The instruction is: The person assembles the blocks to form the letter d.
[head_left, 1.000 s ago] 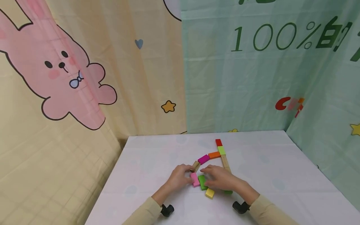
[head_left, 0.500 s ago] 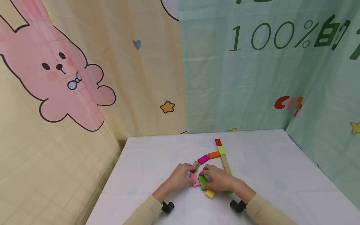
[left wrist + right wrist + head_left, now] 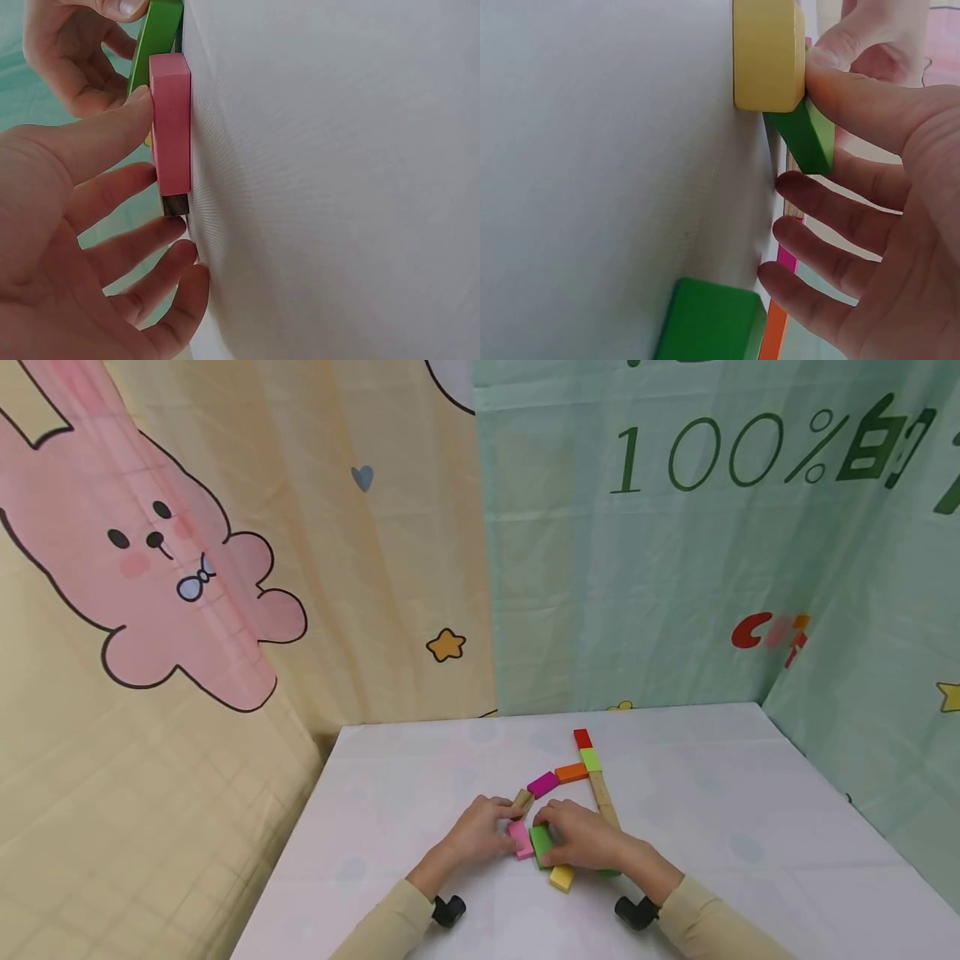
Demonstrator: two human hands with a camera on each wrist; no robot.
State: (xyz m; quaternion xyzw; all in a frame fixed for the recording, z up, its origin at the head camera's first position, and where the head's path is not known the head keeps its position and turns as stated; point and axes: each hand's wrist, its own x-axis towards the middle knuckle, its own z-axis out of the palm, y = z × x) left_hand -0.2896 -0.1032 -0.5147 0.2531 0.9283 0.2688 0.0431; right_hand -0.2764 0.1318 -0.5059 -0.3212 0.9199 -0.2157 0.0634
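My left hand (image 3: 477,833) holds the pink block (image 3: 172,127), thumb near one end and index finger toward the other. Its remaining fingers are spread, close to a wooden block (image 3: 522,802) at the pink block's far end. My right hand (image 3: 581,835) pinches a green block (image 3: 541,846) between thumb and index finger, right beside the pink one. In the right wrist view that green block (image 3: 807,139) looks tilted, partly behind the yellow block (image 3: 766,56). The yellow block lies at the near end of the green one, below my right thumb.
Magenta (image 3: 543,785) and orange (image 3: 572,773) blocks curve to a straight row of red (image 3: 582,738), lime (image 3: 591,760) and wooden (image 3: 600,789) blocks. Another green block (image 3: 709,319) lies under my right wrist. Curtains stand behind the white table (image 3: 405,768).
My right hand has moved slightly left and its thumb and index finger have closed on the green block, which has shifted a little. My left hand stays almost still at the pink block.
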